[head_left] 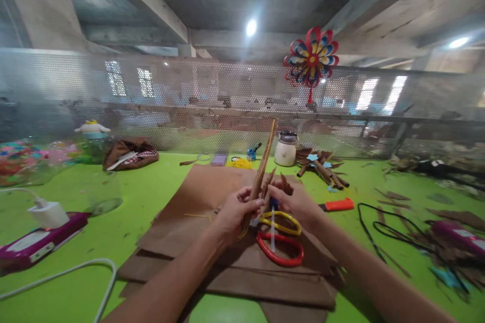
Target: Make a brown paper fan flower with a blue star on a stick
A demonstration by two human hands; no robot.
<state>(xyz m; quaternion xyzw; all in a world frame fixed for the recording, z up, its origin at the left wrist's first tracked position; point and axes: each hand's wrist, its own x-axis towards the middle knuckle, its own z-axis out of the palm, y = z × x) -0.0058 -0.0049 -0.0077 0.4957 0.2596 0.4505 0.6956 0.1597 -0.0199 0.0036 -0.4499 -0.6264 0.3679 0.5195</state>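
Note:
My left hand [238, 212] is closed round a tall brown paper stalk [261, 171], which leans slightly right with a yellow strip running up it. Close beside it, my right hand [299, 202] has its fingers pinched at the blue end of a thin pale stick [273, 229]. The stick's exact kind is unclear. Brown pointed paper pieces [285, 184] show between and behind the hands. Below the fingers lie looped scissor handles, one yellow [282, 223] and one red [280, 257]; their blades are hidden. Under everything is a stack of brown paper sheets [178, 222].
On the green table [151, 189] a white jar [285, 149] stands behind, near rolled brown pieces [326, 169]. An orange-handled knife [339, 205] lies right, beside a black cable [390, 232]. A purple power strip [41, 242] with a white cable sits left. A perforated metal screen [170, 111] rises behind.

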